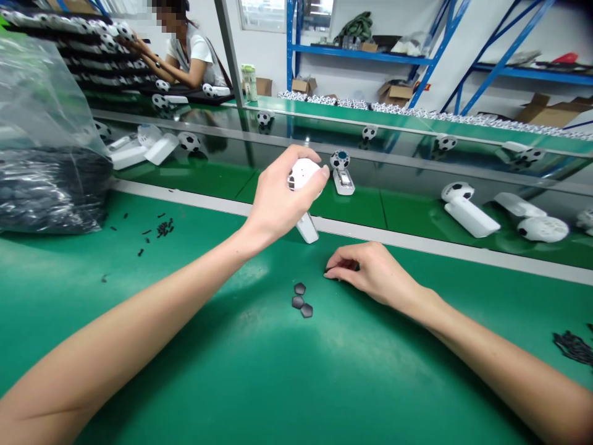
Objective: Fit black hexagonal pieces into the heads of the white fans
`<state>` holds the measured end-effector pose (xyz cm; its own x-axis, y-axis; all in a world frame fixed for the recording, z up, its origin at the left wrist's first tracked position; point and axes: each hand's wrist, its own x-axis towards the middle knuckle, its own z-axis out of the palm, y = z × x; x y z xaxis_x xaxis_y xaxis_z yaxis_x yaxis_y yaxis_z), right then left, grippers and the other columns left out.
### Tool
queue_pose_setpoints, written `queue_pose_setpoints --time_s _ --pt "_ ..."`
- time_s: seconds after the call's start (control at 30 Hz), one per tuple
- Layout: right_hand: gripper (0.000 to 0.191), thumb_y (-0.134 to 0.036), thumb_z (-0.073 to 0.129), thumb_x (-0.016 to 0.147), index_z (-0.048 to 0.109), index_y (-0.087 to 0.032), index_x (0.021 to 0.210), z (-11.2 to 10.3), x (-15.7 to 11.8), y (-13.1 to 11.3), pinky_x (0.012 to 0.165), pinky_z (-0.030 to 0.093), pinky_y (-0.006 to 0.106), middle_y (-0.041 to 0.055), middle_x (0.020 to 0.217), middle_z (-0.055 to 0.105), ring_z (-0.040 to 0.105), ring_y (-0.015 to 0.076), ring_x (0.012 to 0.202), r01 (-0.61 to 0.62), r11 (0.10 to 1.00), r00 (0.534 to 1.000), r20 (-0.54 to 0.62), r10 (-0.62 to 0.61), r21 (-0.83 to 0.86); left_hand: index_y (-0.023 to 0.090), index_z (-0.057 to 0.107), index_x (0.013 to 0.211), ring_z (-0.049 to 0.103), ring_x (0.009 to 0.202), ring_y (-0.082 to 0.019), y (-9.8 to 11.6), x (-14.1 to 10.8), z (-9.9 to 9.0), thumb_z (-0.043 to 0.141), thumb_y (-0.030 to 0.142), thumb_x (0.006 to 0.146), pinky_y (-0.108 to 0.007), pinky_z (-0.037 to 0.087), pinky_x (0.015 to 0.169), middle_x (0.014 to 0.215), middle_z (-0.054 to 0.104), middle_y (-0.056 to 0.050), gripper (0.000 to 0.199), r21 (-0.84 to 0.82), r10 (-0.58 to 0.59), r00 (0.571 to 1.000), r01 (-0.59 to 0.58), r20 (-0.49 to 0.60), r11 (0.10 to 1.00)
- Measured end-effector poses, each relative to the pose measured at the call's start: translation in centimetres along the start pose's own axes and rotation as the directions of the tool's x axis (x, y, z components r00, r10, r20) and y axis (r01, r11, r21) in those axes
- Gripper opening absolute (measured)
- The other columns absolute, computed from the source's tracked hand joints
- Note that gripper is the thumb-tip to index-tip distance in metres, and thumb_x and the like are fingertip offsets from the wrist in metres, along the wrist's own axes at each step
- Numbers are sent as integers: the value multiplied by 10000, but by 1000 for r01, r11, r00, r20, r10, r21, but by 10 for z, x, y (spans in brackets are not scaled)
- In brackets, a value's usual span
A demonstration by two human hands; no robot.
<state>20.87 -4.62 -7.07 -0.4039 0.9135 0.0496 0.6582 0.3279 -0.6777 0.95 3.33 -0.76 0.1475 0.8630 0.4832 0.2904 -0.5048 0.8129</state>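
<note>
My left hand (pixel 278 198) grips a white handheld device (pixel 303 204) with a football-patterned head, and its white handle (pixel 307 227) points down below my fist. My right hand (pixel 370 272) rests curled on the green work mat (pixel 324 383), its fingertips close together. Something dark shows under the fingers, but I cannot tell whether they hold it. Just left of those fingertips lie three black hexagonal pads (pixel 301 301), close together on the mat.
A similar device (pixel 343 176) stands on the raised green shelf ahead, among other white parts. A plastic bag of small black pieces (pixel 49 142) sits at left, with loose black pieces (pixel 162 227) beside it. A co-worker (pixel 189 55) handles a device at the back.
</note>
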Motion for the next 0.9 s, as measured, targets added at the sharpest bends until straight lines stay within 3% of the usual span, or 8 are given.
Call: queue_pose_setpoints --time_s 0.1,0.2,0.3,0.4,0.5,0.57,0.7,0.9 --pt "98 -194 769 962 846 -224 910 -2 2 -1 771 557 336 35 934 851 780 209 825 8 998 1000 -29 -6 64 210 758 997 637 736 -181 2 7 -8 770 389 830 -302 480 639 885 739 -39 245 -68 -140 988 144 60 987" --pt "139 -227 732 973 867 -230 939 -11 4 -4 783 595 345 52 986 853 789 217 860 10 978 994 -104 12 210 190 743 876 676 714 -211 2 14 -16 778 462 812 -318 507 614 828 750 -70 281 -191 -254 942 296 217 936" --pt "122 -333 833 902 869 -217 921 -27 4 -13 738 631 333 55 901 840 778 207 781 21 899 970 -228 88 437 188 699 774 668 635 -213 0 11 -16 760 494 830 -330 512 581 734 717 -69 317 -310 -278 917 362 286 879" --pt "224 -371 972 761 856 -206 859 -39 -1 -29 706 650 313 36 784 812 760 188 703 76 782 929 -329 169 619 188 696 728 612 576 -188 -1 -2 -8 648 482 922 -330 463 551 684 680 -61 355 -349 -133 977 184 166 919" --pt "240 -358 1005 727 851 -202 824 -42 -7 -46 700 661 286 24 757 802 758 164 669 115 659 919 -332 214 743 189 744 789 593 591 -170 -3 -20 1 564 464 1009 -319 428 556 713 701 -55 395 -244 70 992 -43 102 969" --pt "264 -339 1034 683 850 -198 808 -39 -9 -54 687 658 265 19 751 800 757 154 656 118 574 929 -294 224 810 195 760 837 589 576 -162 -3 -29 4 550 492 1039 -311 413 538 710 709 -43 416 -192 208 975 -190 79 963" --pt "311 -299 1076 607 830 -178 755 -34 -9 -60 658 632 206 7 716 787 744 126 644 103 462 946 -230 228 881 195 752 878 619 594 -160 -3 -36 6 500 487 1088 -313 430 542 744 734 -41 439 -137 457 889 -450 31 883" --pt "335 -330 1063 651 791 -160 750 -29 -9 -61 636 610 183 4 709 774 729 113 653 75 453 958 -191 216 888 199 714 922 613 619 -142 -5 -38 10 498 401 1111 -323 408 540 760 707 -42 351 -110 579 815 -572 35 813"
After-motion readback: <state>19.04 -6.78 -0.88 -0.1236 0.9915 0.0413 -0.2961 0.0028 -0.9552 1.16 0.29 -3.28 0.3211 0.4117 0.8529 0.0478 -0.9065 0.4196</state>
